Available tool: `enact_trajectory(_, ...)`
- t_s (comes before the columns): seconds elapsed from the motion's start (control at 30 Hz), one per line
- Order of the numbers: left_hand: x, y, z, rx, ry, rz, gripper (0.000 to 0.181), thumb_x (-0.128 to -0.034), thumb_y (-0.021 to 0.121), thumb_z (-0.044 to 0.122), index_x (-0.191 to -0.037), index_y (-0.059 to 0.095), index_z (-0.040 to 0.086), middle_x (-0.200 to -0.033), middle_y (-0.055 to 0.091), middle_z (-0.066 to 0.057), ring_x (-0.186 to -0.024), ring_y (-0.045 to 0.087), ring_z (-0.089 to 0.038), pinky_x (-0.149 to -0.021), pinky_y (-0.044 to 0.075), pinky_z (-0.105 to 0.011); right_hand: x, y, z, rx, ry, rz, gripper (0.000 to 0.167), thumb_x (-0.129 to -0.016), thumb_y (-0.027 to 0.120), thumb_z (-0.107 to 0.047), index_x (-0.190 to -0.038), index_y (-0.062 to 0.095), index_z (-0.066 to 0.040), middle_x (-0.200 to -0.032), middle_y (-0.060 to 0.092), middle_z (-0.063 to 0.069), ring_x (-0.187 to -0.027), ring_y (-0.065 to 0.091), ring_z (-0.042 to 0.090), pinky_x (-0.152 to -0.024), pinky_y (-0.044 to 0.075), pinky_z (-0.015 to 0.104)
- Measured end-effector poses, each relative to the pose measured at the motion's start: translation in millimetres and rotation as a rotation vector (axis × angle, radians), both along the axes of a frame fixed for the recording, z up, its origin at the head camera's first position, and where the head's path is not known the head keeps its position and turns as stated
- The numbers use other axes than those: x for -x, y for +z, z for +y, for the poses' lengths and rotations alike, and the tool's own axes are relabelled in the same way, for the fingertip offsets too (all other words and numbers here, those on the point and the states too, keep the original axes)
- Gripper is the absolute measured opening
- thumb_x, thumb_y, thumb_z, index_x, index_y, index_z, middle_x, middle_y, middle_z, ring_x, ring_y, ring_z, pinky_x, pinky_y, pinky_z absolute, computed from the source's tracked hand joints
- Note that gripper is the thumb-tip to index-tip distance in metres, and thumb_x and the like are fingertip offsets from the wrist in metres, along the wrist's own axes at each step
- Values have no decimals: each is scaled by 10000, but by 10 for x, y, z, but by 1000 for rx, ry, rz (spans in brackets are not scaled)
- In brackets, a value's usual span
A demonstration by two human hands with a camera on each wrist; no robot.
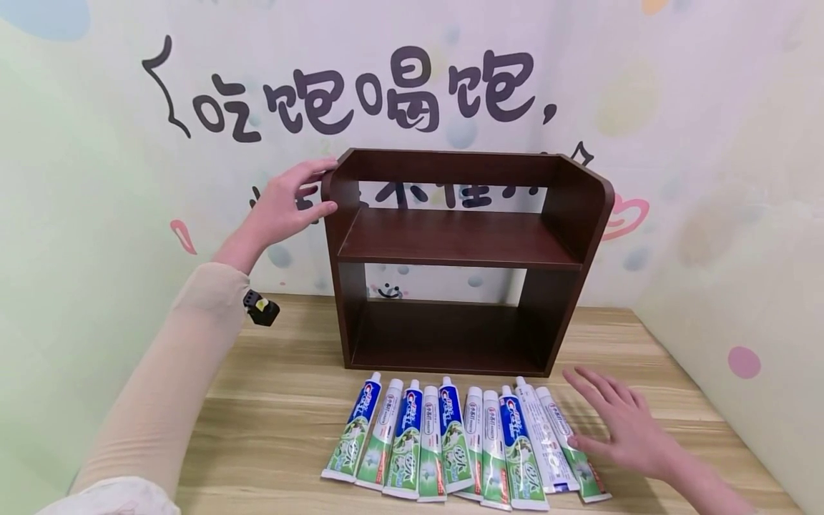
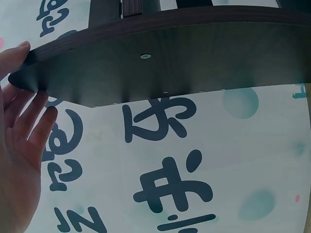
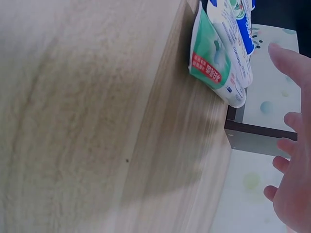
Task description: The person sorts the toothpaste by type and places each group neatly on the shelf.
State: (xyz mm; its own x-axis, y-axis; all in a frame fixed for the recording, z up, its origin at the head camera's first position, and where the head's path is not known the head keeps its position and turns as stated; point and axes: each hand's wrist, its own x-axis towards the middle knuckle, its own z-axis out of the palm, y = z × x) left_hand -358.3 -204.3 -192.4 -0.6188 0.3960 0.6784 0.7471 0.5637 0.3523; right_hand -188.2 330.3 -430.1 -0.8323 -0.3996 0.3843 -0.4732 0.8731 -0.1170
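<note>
A dark brown two-tier wooden shelf (image 1: 460, 239) stands upright on the table. My left hand (image 1: 288, 200) touches its upper left corner with spread fingers; in the left wrist view the thumb lies by the panel's edge and the fingertips near its outer face (image 2: 184, 63). Several toothpaste tubes lie in a row before the shelf, caps toward it: blue-and-green Crest tubes (image 1: 404, 436) and white-and-green tubes (image 1: 494, 443). My right hand (image 1: 627, 429) hovers with fingers spread beside the rightmost tube (image 1: 573, 443). In the right wrist view, nothing is in that hand (image 3: 296, 160).
The wood-grain table (image 1: 277, 422) extends on both sides of the shelf. Behind it is a pale wall (image 1: 257, 43) with large dark lettering. More wall closes in at left and right. A small black device (image 1: 262, 309) sits on the left wrist.
</note>
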Motion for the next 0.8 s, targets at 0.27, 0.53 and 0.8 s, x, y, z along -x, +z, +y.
enact_trajectory(0.27, 15, -14, -8, -18, -10, -15, 608, -871, 734, 70, -1433, 502, 81, -1464, 532, -111, -1307, 541, -263, -1084, 484, -444, -22, -49, -5, 29, -10, -64, 942, -745, 799, -492, -1541, 335, -294, -1496, 447, 146, -1260, 435, 426, -914, 335, 680)
enact_trajectory(0.53, 26, -18, -11, -36, -12, -23, 599, -870, 738, 79, -1424, 511, 73, -1464, 536, -107, -1316, 544, -271, -1091, 478, -434, -27, -110, -2, 66, 2, -119, 903, -738, 804, -489, -1511, 397, -262, -1457, 492, 148, -1221, 479, 433, -872, 370, 754)
enact_trajectory(0.8, 10, -21, -4, -31, -9, -38, 594, -882, 725, 82, -1432, 502, 77, -1476, 523, -119, -1331, 533, -305, -1089, 471, -450, -49, -127, -24, 81, 3, -214, 857, -747, 793, -488, -1475, 450, -193, -1437, 523, 169, -1240, 496, 469, -869, 382, 782)
